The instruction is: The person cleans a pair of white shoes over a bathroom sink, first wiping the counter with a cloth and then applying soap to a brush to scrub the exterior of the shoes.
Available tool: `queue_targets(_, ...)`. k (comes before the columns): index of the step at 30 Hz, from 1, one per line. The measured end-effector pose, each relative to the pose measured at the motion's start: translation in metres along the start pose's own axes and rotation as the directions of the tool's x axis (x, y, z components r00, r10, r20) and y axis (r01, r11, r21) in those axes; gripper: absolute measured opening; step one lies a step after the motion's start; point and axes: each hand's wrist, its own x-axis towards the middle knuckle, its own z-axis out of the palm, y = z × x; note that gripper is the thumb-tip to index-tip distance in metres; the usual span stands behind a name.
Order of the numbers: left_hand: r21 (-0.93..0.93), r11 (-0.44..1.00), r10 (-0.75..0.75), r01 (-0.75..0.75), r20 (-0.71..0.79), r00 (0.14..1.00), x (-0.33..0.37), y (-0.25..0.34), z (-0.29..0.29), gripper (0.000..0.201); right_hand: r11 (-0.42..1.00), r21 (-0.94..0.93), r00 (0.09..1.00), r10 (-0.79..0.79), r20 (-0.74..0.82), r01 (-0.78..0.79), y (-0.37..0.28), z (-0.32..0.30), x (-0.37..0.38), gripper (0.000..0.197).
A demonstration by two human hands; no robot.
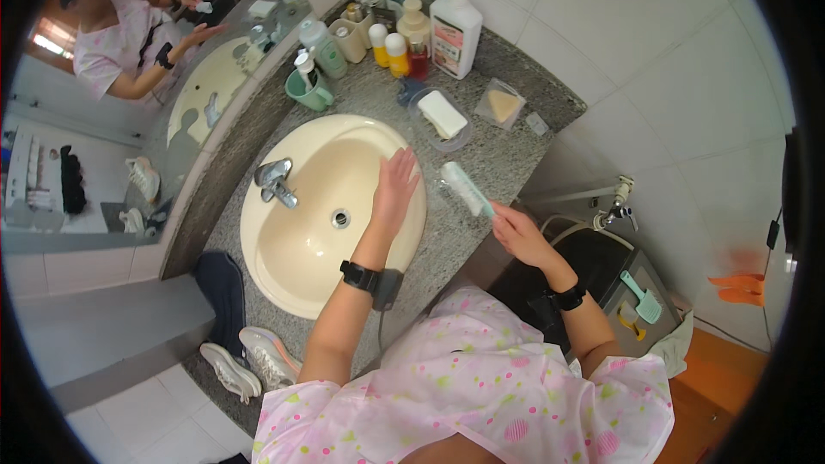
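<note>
My right hand (517, 232) is closed round the handle of a pale green brush (464, 189) with white bristles, held above the grey speckled counter. Flat, with fingers stretched out and nothing in it, my left hand (396, 189) hovers over the right side of the cream oval sink (296, 279). A chrome faucet (277, 183) stands on the sink's left side, and the drain (341, 218) is uncovered. Beyond the brush, a white bar of soap (442, 114) lies in a clear dish (462, 137).
A green cup (311, 94), several bottles and a large white pump bottle (455, 30) line the counter's back. A sponge (504, 106) rests at the far right. Shoes (271, 357) sit left of me. A wall tap (619, 206) juts out at the right. The mirror (94, 163) borders the left.
</note>
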Motion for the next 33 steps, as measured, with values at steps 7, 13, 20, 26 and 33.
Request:
queue_targets(7,-0.017,0.968,0.248,-0.251,-0.116,0.962,-0.09,0.035,0.008,0.085,0.796,-0.46,0.918,-0.325,0.225,0.395,-0.019,0.111,0.027,0.043)
queue_targets(13,-0.094,0.917,0.369,-0.387,-0.164,0.915,-0.14,0.056,-0.021,0.087,0.692,-0.498,0.852,-0.45,0.27,0.523,-0.012,0.175,0.046,0.048)
queue_targets(20,-0.496,0.773,0.294,-0.397,-0.274,0.916,-0.186,0.078,-0.082,0.097,0.313,-0.723,0.776,-0.399,0.488,0.616,-0.004,0.221,0.036,0.067)
queue_targets(26,-0.659,0.667,0.294,-0.347,-0.195,0.936,-0.219,0.086,-0.114,0.093,0.233,-0.723,0.743,-0.39,0.544,0.651,-0.002,0.244,0.024,0.067)
queue_targets(33,-0.724,0.641,0.26,-0.254,-0.106,0.96,-0.24,0.089,-0.125,0.097,0.231,-0.679,0.68,-0.513,0.524,0.697,0.009,0.273,0.031,0.068)
